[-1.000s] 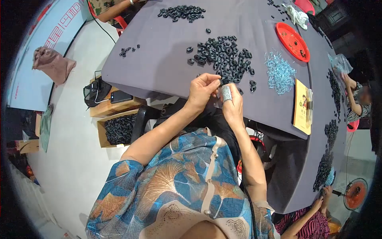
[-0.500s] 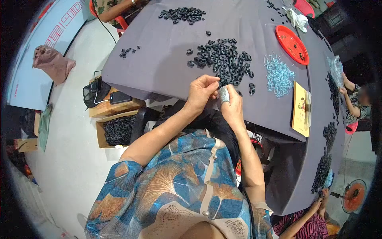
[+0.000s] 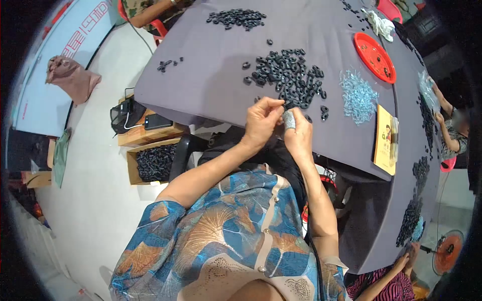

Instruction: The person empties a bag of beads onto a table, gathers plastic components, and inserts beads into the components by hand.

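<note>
Close together at the table's near edge, my left hand [image 3: 261, 123] and my right hand [image 3: 299, 136] meet with fingertips almost touching. The thumb and forefinger of the left are pinched. A grey wrap [image 3: 288, 120] covers a digit of the right hand, whose fingers are curled. Whatever lies between the fingertips is too small and too covered to name. Just beyond them spreads a pile of small black oval pieces [image 3: 288, 75] with holes. To the right of that pile lies a heap of small clear-blue pieces [image 3: 359, 98].
A red tray [image 3: 374, 56], a yellow booklet [image 3: 384, 140] and another black pile [image 3: 236, 18] rest on the grey tablecloth [image 3: 201, 60]. At lower left stands a box of black pieces [image 3: 155, 163]. Other people's hands [image 3: 401, 262] work along the right side.
The whole view has shifted slightly, so the table and hands appear a little farther right. Both hands stay together, with small finger movements.
</note>
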The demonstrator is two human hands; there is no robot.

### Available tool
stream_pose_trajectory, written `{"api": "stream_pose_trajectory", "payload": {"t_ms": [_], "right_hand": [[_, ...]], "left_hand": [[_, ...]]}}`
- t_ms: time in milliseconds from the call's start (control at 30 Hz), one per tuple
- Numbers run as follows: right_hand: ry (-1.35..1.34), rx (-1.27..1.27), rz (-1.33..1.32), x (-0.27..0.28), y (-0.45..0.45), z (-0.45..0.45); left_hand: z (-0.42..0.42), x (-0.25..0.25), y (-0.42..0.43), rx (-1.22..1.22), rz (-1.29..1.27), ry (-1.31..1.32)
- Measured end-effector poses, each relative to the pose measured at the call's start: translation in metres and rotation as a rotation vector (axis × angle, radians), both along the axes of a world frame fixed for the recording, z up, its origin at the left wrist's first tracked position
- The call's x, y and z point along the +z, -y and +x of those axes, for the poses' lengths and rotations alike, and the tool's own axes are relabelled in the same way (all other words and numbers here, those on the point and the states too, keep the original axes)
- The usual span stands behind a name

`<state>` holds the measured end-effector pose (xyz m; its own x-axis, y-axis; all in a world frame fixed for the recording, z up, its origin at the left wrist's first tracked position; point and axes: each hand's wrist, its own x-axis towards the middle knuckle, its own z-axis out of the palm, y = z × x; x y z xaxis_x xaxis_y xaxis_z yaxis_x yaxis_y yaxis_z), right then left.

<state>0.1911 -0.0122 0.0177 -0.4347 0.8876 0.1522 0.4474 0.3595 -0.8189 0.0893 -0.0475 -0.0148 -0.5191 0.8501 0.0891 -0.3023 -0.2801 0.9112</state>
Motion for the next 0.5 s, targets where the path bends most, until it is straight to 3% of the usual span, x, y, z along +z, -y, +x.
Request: {"api": "stream_pose_trajectory", "payload": {"t_ms": [200,500], "right_hand": [[-0.014,0.007,0.026,-0.0024,-0.0016,0.0010],[-0.114,0.112,-0.100,0.0051,0.0008,0.0055]], "left_hand": [[0.0009,-0.0051,-0.0008,0.040,0.039,-0.136],[-0.0038,-0.0023,-0.0009,-0.032,0.043,0.048]]}}
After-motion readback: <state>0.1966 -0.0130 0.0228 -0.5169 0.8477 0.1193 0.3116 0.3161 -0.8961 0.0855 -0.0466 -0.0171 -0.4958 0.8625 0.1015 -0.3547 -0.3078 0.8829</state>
